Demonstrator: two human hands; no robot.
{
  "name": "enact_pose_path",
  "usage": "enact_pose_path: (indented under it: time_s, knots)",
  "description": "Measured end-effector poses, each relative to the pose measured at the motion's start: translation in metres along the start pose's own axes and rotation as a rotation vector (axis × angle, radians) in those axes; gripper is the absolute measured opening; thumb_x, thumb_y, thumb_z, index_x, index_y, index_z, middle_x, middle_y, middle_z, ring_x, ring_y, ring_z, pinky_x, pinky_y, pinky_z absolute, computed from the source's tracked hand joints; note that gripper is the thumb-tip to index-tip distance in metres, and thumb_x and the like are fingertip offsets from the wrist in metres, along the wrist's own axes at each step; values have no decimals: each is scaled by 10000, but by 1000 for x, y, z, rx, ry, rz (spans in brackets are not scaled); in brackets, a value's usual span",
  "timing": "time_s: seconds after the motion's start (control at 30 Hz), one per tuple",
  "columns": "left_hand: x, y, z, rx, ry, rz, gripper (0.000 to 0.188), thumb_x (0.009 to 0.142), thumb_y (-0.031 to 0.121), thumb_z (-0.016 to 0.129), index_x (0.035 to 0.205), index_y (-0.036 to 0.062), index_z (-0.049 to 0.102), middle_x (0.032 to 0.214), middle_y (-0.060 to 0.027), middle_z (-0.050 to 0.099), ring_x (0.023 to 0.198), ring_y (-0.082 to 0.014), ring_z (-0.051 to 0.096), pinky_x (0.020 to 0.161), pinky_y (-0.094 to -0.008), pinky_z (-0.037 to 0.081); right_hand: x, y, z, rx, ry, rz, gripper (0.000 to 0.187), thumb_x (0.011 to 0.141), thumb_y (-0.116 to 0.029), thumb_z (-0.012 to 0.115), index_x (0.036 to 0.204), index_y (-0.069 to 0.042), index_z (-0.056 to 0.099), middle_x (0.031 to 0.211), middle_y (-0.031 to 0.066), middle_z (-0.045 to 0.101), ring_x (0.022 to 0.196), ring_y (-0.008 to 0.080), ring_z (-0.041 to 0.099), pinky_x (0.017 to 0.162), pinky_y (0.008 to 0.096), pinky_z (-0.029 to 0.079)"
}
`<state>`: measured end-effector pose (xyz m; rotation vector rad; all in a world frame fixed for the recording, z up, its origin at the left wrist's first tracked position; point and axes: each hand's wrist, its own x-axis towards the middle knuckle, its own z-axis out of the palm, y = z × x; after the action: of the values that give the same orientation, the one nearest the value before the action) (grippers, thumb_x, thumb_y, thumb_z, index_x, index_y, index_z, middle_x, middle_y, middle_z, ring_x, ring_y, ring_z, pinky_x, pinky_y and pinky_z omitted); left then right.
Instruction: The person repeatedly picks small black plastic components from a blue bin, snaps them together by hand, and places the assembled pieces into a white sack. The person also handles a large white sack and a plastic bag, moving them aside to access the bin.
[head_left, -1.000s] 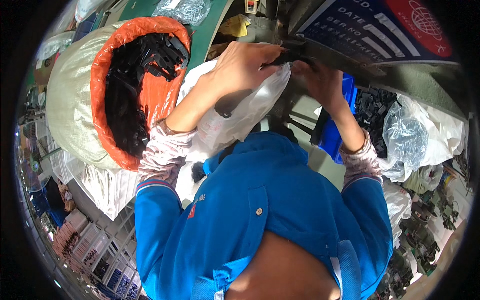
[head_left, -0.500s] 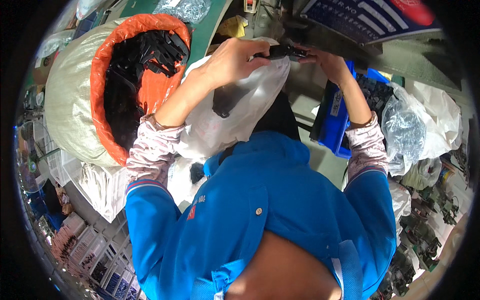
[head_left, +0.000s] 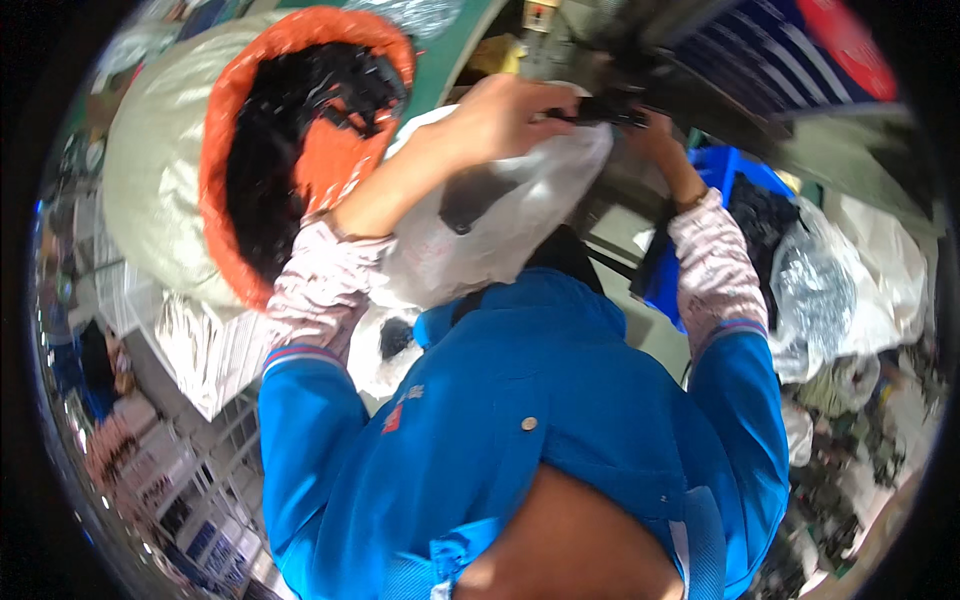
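Note:
My left hand [head_left: 512,118] is closed, thumb and fingers pinching one end of a small black plastic part [head_left: 600,109]. At the part's other end is my right hand [head_left: 655,137], its fingers bent around it and partly hidden; motion blurs both hands. The part is held close to dark machinery [head_left: 640,70]. Beneath my left hand and forearm hangs a white plastic bag [head_left: 530,215], with a dark shape showing on it. To the left, a pale woven sack with an orange rim [head_left: 214,170] gapes open, full of black plastic pieces [head_left: 265,130].
A blue bin [head_left: 667,285] of dark parts stands right of my right forearm, beside clear and white plastic bags [head_left: 815,290]. A blue and red sign [head_left: 765,60] is mounted at the upper right. White stacked sheets [head_left: 205,350] lie below the sack.
The whole view has shifted, so the sack, bag and sign appear further right. Both hands stay at the black part beside the machinery, with more blur now.

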<state>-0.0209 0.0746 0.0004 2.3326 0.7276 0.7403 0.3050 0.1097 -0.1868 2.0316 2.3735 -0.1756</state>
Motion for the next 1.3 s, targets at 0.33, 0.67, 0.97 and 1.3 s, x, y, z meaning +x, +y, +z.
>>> enact_pose_path:
  time_s: [0.33,0.67,0.97,1.3]
  knots:
    - [-113,-24,-16,128,287,-69,286,852,248,706,1071,74,650,965,-145,702,836,-287,679,767,-389,537,5,-9,-25,-75,-46,128,356,925,-311,538,1240,-154,592,1221,198,587,1135,406,548,970,463,439]
    - [-208,-242,-61,267,555,-1288,663,769,424,779,1203,-7,523,1095,-226,671,1027,-366,655,903,-429,505,-25,-29,-61,785,120,269,246,973,-212,536,962,-29,700,898,65,721,818,178,677,750,322,529]
    - [-216,-222,-50,-326,969,-1315,416,763,105,684,1153,-12,602,754,-57,636,560,-143,600,465,-271,440,-101,-120,-173,1691,216,214,64,874,-36,675,924,3,673,830,69,668,746,153,632,642,289,520]
    - [-186,-61,-38,-1451,918,-495,421,755,-10,560,1174,-38,540,1162,-168,591,1052,-277,570,910,-412,468,-79,-133,-148,1783,224,142,139,892,-118,689,890,20,700,731,59,641,650,120,606,591,279,518]
